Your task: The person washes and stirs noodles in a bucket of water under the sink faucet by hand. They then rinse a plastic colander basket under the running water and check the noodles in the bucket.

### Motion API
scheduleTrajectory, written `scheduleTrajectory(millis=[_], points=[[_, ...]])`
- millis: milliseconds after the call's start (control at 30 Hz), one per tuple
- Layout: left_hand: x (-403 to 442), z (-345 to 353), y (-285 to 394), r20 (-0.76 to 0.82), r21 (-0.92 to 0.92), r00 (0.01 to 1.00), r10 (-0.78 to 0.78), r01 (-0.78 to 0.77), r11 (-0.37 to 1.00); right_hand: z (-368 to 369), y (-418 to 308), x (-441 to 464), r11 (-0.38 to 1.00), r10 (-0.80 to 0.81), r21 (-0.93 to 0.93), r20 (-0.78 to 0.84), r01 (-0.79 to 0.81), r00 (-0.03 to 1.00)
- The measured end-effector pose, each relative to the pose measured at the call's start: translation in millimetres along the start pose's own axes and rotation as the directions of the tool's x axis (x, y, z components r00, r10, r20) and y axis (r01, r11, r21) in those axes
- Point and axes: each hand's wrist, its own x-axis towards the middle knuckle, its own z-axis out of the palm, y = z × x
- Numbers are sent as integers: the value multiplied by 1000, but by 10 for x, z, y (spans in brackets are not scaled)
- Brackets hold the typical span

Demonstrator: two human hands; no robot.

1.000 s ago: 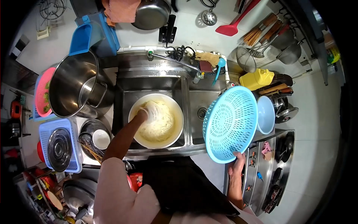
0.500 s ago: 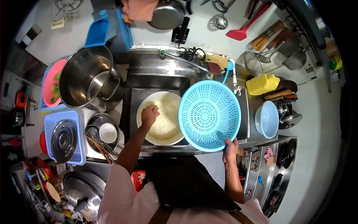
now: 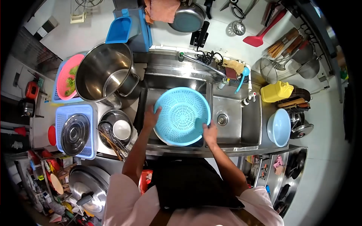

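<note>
A light blue plastic colander (image 3: pixel 177 135) sits over the left sink basin, held between both my hands. My left hand (image 3: pixel 151 118) grips its left rim, fingertips over the edge. On its lower right rim, my right hand (image 3: pixel 210 133) is closed with the thumb on the inside. Beneath the colander lies a pale round basin, almost wholly hidden; a sliver of its rim (image 3: pixel 160 138) shows at the lower left. Whether the colander touches that basin I cannot tell.
The right sink basin (image 3: pixel 230 130) has a drain. A large steel pot (image 3: pixel 88 81) stands at left, near a steel bowl of utensils (image 3: pixel 109 116) and a blue basket with a lid (image 3: pixel 92 141). A light blue bowl (image 3: pixel 279 128) and yellow jug (image 3: pixel 277 92) stand at right.
The colander has moved left from above the right basin to over the pale round basin. My left hand has left the pale contents of that basin and taken the colander's left rim.
</note>
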Motion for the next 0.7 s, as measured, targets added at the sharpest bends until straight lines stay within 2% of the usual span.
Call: scheduleTrajectory(millis=[67, 100, 167, 200, 300, 400, 433, 467, 533, 633, 667, 700], points=[[-119, 145, -277, -60, 97, 998, -16, 22, 995, 176, 27, -6, 929, -194, -348, -154, 130, 969], [-141, 78, -305, 65, -48, 995, -72, 75, 996, 179, 45, 8, 896, -229, -419, -150, 147, 962], [-148, 52, -322, 64, -103, 996, -70, 76, 992, 150, 99, 32, 813, -290, -558, -140, 166, 947], [-146, 63, -358, 68, -130, 995, -69, 77, 988, 137, 221, 90, 859, -194, -494, -75, 133, 978], [-105, -21, -284, 222, -202, 938, -266, 311, 929, 162, 803, 390, 939, 73, -342, 136, -22, 988], [-52, -47, -282, 379, -427, 881, -284, 438, 791, 161, 554, 344, 949, 305, -105, 69, -297, 950], [-33, -49, -217, 403, -476, 863, -305, 482, 735, 199, 675, 377, 936, 350, -79, 81, -344, 933], [-30, -20, -165, 391, -477, 862, -322, 489, 730, 292, 980, 429, 935, 353, -21, 145, -353, 924], [-30, 11, -276, 355, -479, 863, -359, 498, 723, 346, 962, 387, 883, 448, 41, 215, -467, 868], [4, 33, -428, 291, -453, 915, -278, 388, 803, 309, 775, 312, 918, 378, 83, 112, -387, 919], [22, 47, -391, 270, -439, 929, -252, 352, 827, 272, 736, 287, 904, 392, 130, 126, -407, 911], [13, 11, -205, 247, -338, 924, -291, 363, 868, 215, 712, 310, 892, 397, 174, 140, -417, 907]])
